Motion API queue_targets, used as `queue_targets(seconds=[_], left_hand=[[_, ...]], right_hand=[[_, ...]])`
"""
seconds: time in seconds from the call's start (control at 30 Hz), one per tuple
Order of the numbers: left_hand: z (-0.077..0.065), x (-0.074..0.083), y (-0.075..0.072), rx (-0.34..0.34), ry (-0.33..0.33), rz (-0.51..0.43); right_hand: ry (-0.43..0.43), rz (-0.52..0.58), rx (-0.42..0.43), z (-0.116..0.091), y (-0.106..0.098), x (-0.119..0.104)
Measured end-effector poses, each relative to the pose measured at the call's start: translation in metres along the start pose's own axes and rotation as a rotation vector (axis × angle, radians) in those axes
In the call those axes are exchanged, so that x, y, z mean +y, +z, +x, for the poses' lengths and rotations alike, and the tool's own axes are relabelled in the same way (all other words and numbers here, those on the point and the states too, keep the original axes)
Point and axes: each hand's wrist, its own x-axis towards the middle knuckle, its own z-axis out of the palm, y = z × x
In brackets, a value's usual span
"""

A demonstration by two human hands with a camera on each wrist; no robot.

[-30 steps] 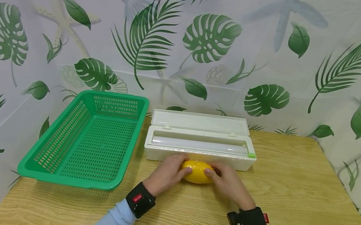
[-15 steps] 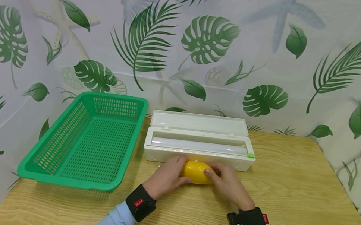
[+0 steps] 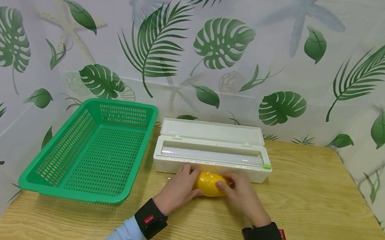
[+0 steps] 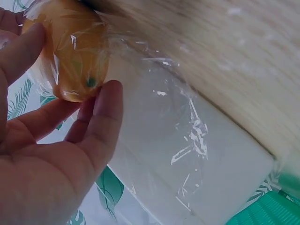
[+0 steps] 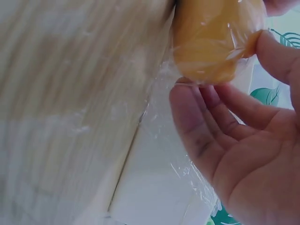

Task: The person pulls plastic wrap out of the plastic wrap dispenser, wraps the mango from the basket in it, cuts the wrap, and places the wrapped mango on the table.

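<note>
A yellow mango (image 3: 210, 184) lies on its side on the table, close against the front of a white cling film box (image 3: 172, 167). Clear cling film (image 4: 192, 136) covers the fruit and stretches past its ends over the box front. My left hand (image 3: 177, 188) holds the left end, its thumb on one side and fingertips under the tip, where a small green spot shows. At the opposite end my right hand (image 3: 246, 196) pinches film and fruit between thumb and curled fingers. The mango's underside is hidden.
The box lid (image 3: 212, 131) stands raised at the back, with the film roll (image 3: 209, 155) visible inside and a green slider (image 3: 267, 166) at the right end. A green plastic basket (image 3: 143, 154) stands on the left of the wooden table (image 3: 312, 199). A leaf-print cloth (image 3: 238, 101) hangs behind.
My left thumb has slid off the mango's top toward its near left side, and the left fingers have shifted at that end. The right hand stays almost in place on the fruit.
</note>
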Motion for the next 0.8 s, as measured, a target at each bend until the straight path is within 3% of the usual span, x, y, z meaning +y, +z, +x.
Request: queue_targets(seconds=[0.33, 0.6, 0.8], left_hand=[[0.0002, -0.0022, -0.0034, 0.032, 0.027, -0.083], [0.0018, -0.0049, -0.0023, 0.024, 0.036, -0.076], [0.0008, -0.005, -0.0023, 0.014, 0.035, -0.066]], right_hand=[[-0.056, -0.052, 0.029, -0.0007, -0.0029, -0.0064], [-0.023, -0.115, -0.075, -0.001, -0.0068, -0.0103], [-0.005, -0.129, -0.077, -0.0014, -0.0033, -0.0084]])
